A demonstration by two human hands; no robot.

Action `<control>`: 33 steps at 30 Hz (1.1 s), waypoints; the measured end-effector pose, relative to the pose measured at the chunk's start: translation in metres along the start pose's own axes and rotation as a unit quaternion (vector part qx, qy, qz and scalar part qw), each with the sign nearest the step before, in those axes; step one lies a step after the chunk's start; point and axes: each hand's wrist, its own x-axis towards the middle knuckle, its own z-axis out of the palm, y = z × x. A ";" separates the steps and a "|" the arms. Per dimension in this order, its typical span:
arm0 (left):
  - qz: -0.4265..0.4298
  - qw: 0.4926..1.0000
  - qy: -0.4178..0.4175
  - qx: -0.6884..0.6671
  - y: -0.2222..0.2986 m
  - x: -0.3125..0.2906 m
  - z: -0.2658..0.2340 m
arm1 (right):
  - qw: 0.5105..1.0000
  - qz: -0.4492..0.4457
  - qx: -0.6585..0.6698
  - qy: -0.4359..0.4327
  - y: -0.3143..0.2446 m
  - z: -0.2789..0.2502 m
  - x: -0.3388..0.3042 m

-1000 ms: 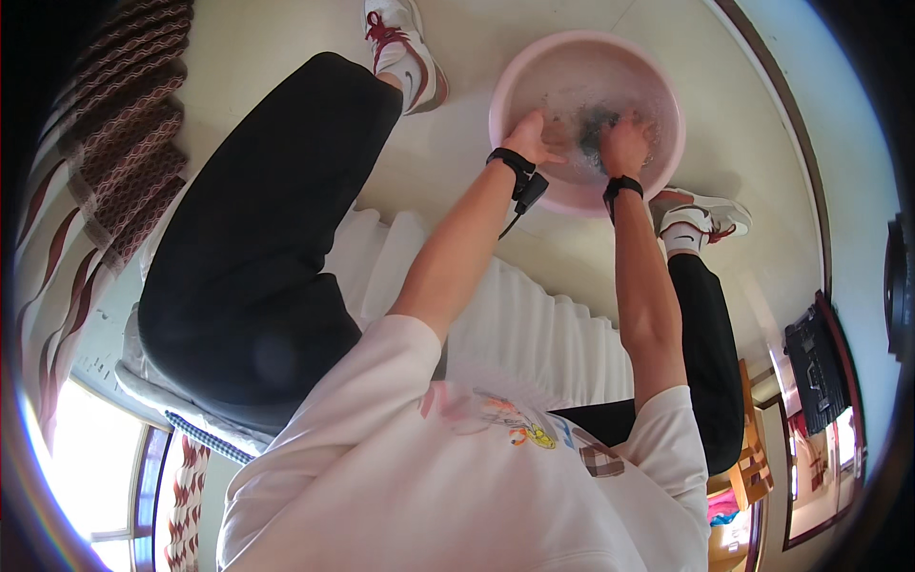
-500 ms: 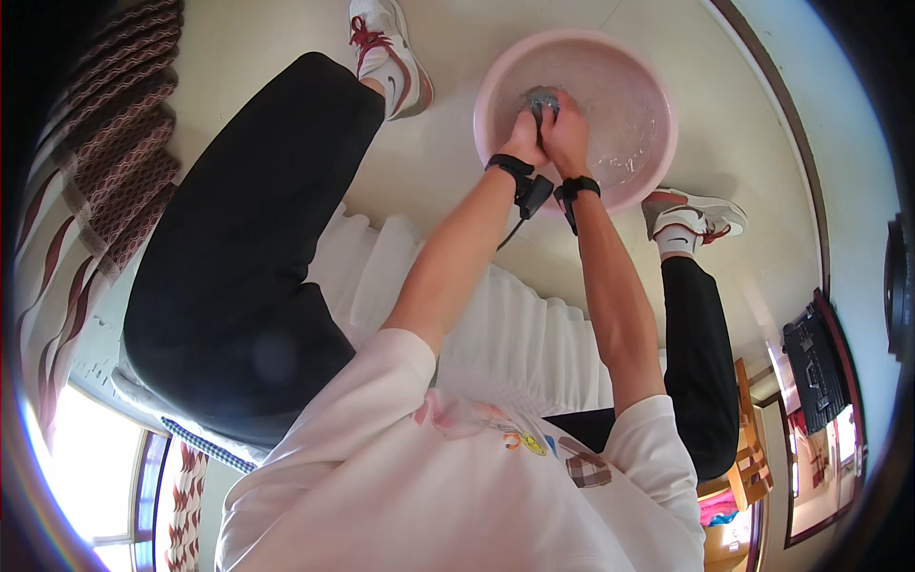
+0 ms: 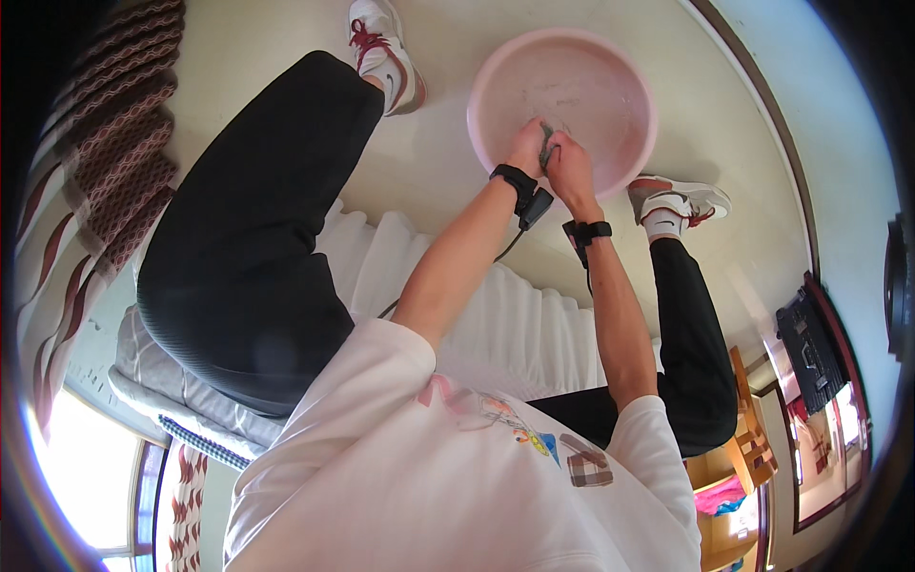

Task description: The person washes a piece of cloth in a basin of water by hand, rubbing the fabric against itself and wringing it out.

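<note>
A pink round basin [image 3: 637, 100] with water in it stands on the floor in front of me. Over its near side my left hand [image 3: 525, 149] is closed on a small wet grey-green cloth [image 3: 546, 145]. My right hand [image 3: 570, 170] grips the same cloth from the other side, so it forms a narrow strip between both fists. Most of the cloth is hidden by my fingers, and its exact kind does not show. Black bands with small devices circle both wrists.
My shoes stand on either side of the basin, the left shoe [image 3: 386, 57] farther off, the right shoe [image 3: 679, 198] close to the rim. White pleated fabric [image 3: 477, 315] hangs below my arms. A patterned curtain [image 3: 119, 143] is at the left, a wooden chair [image 3: 751, 434] at the lower right.
Both hands have drawn back toward me, nearer the basin's close rim. The cloth, bunched beyond my fingers before, now shows as a thin strip between the fists. The water looks calmer.
</note>
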 end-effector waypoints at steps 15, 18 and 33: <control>0.149 0.953 0.143 0.220 -0.043 0.018 0.041 | 0.973 0.230 0.003 -0.003 0.049 -0.010 0.012; 0.196 0.934 0.189 0.231 -0.012 0.033 0.015 | 0.965 0.222 0.136 -0.028 0.030 0.005 0.028; 0.310 0.707 0.052 0.634 0.041 -0.018 -0.040 | 0.949 0.196 -0.038 0.242 0.033 -0.011 -0.028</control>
